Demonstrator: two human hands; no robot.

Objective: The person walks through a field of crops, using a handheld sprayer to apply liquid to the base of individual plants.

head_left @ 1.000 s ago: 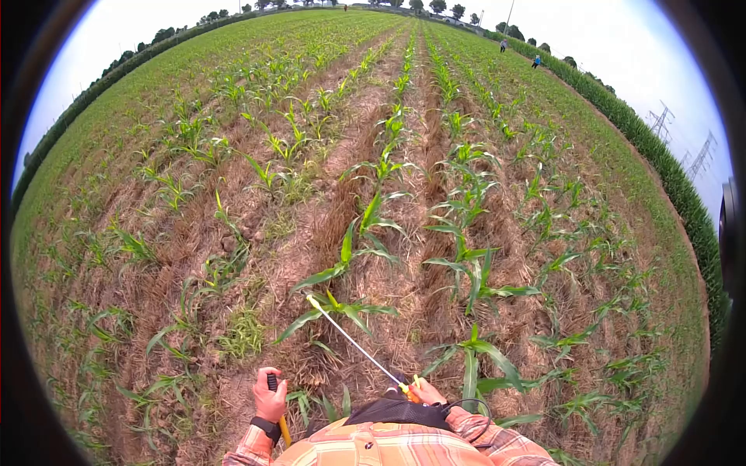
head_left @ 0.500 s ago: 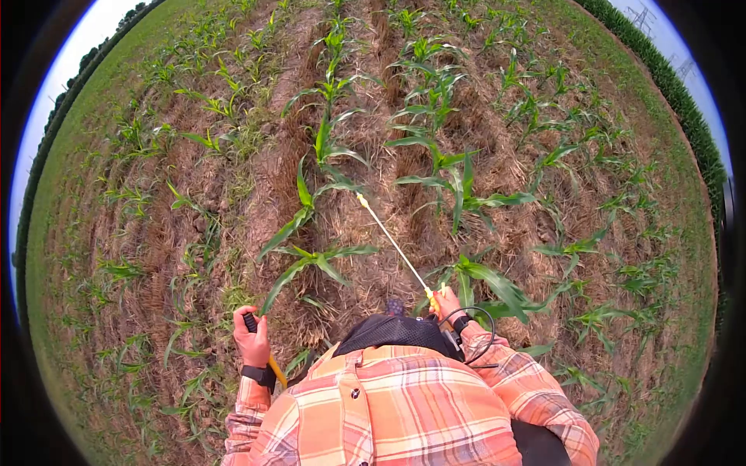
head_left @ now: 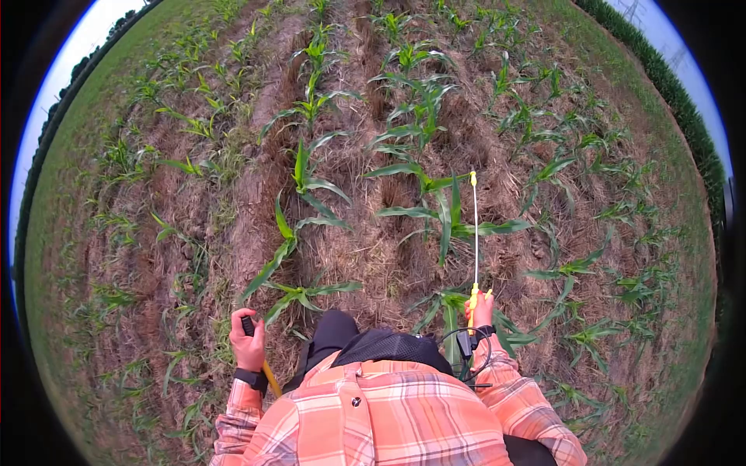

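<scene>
My left hand (head_left: 249,347) is closed around the black grip (head_left: 248,325) of a pump lever, whose yellow shaft (head_left: 272,379) runs back beside my body. In my right hand (head_left: 483,312) is a spray wand (head_left: 476,241) with a yellow handle, fingers wrapped round it. The wand's thin white tube points straight ahead to a yellow nozzle (head_left: 473,179), close to the leaves of a young corn plant (head_left: 447,210). A black hose (head_left: 488,359) loops by my right wrist. No spray can be made out.
Rows of young corn plants (head_left: 309,101) run ahead over brown soil strewn with straw (head_left: 365,256). One corn plant (head_left: 295,293) stands just ahead of my left hand. Taller green growth (head_left: 668,78) lines the field's right edge, with pylons beyond. My dark-trousered leg (head_left: 334,332) shows below.
My right hand has swung the wand to the right, from pointing forward-left between the rows to straight ahead. My left leg has come forward. The plants have shifted somewhat left in view.
</scene>
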